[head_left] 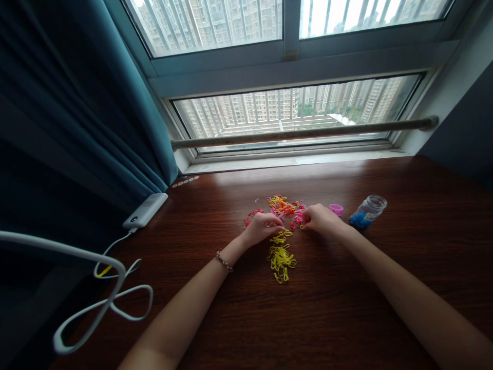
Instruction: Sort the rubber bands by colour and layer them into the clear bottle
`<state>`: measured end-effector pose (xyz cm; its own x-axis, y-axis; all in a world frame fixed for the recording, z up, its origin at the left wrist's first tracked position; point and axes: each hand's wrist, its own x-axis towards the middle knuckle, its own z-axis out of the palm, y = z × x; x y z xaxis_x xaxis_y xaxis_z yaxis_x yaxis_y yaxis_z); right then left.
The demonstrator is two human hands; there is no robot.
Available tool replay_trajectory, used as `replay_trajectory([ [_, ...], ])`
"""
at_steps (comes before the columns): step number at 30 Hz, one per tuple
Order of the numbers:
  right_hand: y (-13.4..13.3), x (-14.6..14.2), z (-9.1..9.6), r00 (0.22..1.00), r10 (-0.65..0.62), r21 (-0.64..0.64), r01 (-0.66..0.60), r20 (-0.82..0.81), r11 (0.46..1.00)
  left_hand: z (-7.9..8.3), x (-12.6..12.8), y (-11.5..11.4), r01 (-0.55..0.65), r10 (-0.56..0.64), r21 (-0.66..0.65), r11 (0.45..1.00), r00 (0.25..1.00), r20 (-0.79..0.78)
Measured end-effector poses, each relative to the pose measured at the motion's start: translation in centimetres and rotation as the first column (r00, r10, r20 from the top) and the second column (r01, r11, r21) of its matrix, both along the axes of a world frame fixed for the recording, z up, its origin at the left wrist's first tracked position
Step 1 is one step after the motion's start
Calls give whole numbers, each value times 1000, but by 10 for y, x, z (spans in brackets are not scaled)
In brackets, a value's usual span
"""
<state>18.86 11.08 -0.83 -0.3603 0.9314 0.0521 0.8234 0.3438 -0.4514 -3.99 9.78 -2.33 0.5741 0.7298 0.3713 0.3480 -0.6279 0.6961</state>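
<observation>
Small coloured rubber bands lie in groups on the dark wooden table. My left hand (262, 228), a beaded bracelet on its wrist, has its fingertips pinched at a yellow rubber band (288, 233), just above a pile of yellow rubber bands (282, 258). My right hand (319, 218) is closed at the right edge of the pink rubber bands (299, 217), with a small yellow band at its fingertips. Between and beyond the hands are orange and yellow rubber bands (280, 204). Red rubber bands (249, 218) lie partly hidden behind my left hand.
Right of my right hand lie a pink lid (336, 209) and a tilted clear jar (370, 208) with blue bands inside. A white power bank (145, 210) with a looped white cable (115, 300) is at the left, by the blue curtain (127, 103). A barred window stands behind the table (239, 318).
</observation>
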Motion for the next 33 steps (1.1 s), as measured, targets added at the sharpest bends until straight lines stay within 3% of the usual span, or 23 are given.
replay_trajectory([
  [3, 1, 2, 8, 998, 32, -50, -35, -53, 998, 1, 6, -5, 149, -148, 10, 989, 988, -52],
  [9, 1, 3, 16, 954, 37, -277, -124, -298, 953, 1, 8, -5, 121, -110, 98, 988, 987, -114],
  [15, 1, 2, 15, 894, 71, -338, -239, -441, 910, 7, 11, -13, 260, -261, -21, 965, 958, -122],
  [19, -4, -3, 19, 862, 130, -387, -348, -489, 854, 12, 12, -19, 297, -307, -108, 949, 946, -99],
  [21, -8, -6, 19, 834, 207, -408, -448, -512, 795, 13, 10, -18, 231, -241, -113, 966, 967, -84],
  [23, -12, -10, 16, 812, 258, -470, -527, -523, 708, 12, 6, -14, 68, -71, -59, 996, 996, -52],
  [25, -14, -12, 12, 812, 244, -538, -544, -530, 644, 9, 0, -7, -121, 121, 1, 993, 993, -11],
  [27, -13, -14, 9, 821, 195, -536, -510, -537, 672, 6, -8, 2, -240, 240, 37, 970, 971, -1],
  [31, -10, -21, 3, 801, 149, -291, -374, -580, 880, 0, -17, 13, -247, 271, 218, 944, 959, -88],
  [33, -10, -26, -1, 804, 157, -133, -280, -574, 951, -3, -17, 13, -213, 277, 305, 928, 943, -184],
])
